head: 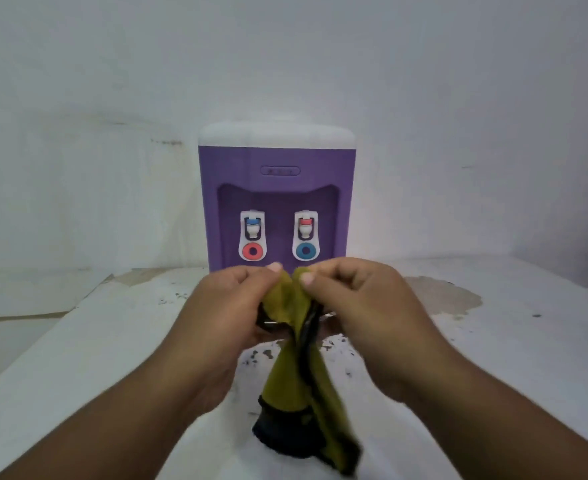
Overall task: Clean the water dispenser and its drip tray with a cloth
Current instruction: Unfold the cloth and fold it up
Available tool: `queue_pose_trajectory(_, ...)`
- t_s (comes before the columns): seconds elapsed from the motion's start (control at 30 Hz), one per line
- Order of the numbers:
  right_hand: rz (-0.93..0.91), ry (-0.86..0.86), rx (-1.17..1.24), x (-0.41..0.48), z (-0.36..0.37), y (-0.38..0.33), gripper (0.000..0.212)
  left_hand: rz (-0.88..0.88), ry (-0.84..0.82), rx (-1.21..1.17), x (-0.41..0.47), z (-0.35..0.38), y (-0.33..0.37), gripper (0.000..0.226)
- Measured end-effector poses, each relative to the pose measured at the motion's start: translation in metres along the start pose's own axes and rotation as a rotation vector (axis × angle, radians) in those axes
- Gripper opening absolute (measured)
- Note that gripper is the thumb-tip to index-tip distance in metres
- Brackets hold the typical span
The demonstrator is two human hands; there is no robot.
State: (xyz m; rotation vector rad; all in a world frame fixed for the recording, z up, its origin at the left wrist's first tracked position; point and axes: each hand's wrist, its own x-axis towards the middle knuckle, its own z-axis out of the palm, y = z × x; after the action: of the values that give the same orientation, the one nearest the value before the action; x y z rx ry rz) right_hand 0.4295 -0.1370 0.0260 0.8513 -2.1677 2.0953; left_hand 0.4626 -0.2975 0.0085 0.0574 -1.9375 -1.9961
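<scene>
Left hand, right hand: raised, pinched, close together

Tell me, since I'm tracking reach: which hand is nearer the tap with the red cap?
Right. The right hand is just below the red-capped tap; the left hand sits lower left.

A plain white wall rises beyond the grip; beneath it, a white worktop shows worn, perhaps chipped, brownish patches.

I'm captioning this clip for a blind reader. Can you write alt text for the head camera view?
Two hands, left hand and right hand, hold up an olive-green cloth with dark trim. Behind them a purple water dispenser with two taps stands on a worn white table.
</scene>
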Motion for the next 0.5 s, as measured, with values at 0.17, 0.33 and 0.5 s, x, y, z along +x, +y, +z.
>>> queue_pose_trajectory(0.17,-0.185,-0.114,-0.054,-0.034,-0.007,-0.01,0.028,0.115,-0.118,0.049,-0.034,0.017,0.008,0.042)
queue_pose_trajectory(0.33,-0.13,0.086,0.481,-0.056,-0.034,0.003,0.037,0.19,-0.134,0.019,-0.059,0.029,0.013,0.023)
queue_pose_trajectory(0.5,0.036,-0.031,0.418,-0.088,-0.047,0.021,0.06,0.23,-0.233,0.017,-0.076,0.053,0.031,0.019)
